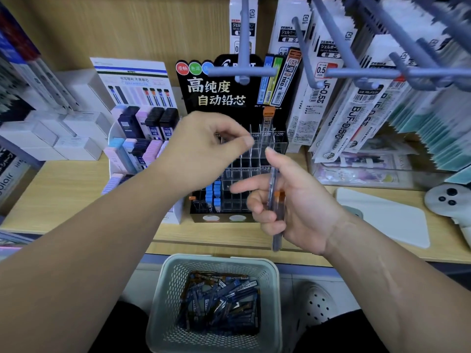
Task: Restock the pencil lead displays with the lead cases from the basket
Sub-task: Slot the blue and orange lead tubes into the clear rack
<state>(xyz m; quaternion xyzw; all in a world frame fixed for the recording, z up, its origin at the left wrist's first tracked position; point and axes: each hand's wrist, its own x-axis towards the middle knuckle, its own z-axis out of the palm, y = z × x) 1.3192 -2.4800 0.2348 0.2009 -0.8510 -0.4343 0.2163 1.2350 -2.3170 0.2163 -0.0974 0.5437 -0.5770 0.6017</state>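
right hand (pixel 295 200) grips slim translucent grey lead cases with orange caps (pixel 277 235), count unclear. they are held near upright between the thumb and curled fingers, forefinger sticking out to the left. left hand (pixel 204 149) is just above and left of it, fingers curled in, thumb tip by the forefinger, nothing seen in the pinch. both hands hover in front of the black display with clear acrylic compartments (pixel 254 161), which stands on the wooden shelf (pixel 63 189) near its front edge.

blue-capped cases (pixel 212 194) stand in the front-left compartments. one orange-capped case (pixel 268 118) stands upright in the back row. pale green perforated plastic basket (pixel 163 301) sits below the shelf's front edge, with a loose heap of lead cases (pixel 221 299) inside. white tiered display of pastel and dark cases (pixel 142 138) is just left of the black one.
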